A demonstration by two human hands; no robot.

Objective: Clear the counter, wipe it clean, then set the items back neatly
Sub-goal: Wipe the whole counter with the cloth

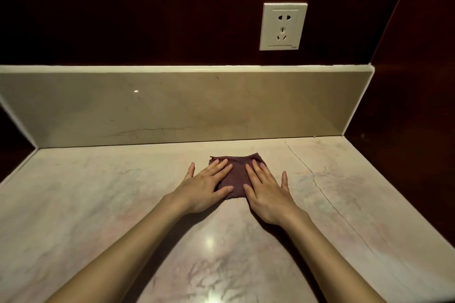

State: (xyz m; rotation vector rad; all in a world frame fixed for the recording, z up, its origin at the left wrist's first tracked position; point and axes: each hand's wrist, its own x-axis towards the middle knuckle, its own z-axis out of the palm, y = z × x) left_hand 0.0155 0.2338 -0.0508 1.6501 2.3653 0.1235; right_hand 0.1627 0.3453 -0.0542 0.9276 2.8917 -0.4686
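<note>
A small dark maroon cloth (236, 176) lies folded flat on the pale marble counter (98, 204), a little short of the back wall. My left hand (205, 187) presses on the cloth's left half with straight fingers. On the right half rests my right hand (267, 192), its fingers flat too. Both thumbs point toward each other near the cloth's front edge. The cloth's middle strip and far edge show between the hands.
A beige stone backsplash (172, 106) runs along the back of the counter. Above it a white wall socket (283, 26) sits in dark wood panelling. A thin crack (317, 184) runs across the counter on the right. Dark side walls bound both ends.
</note>
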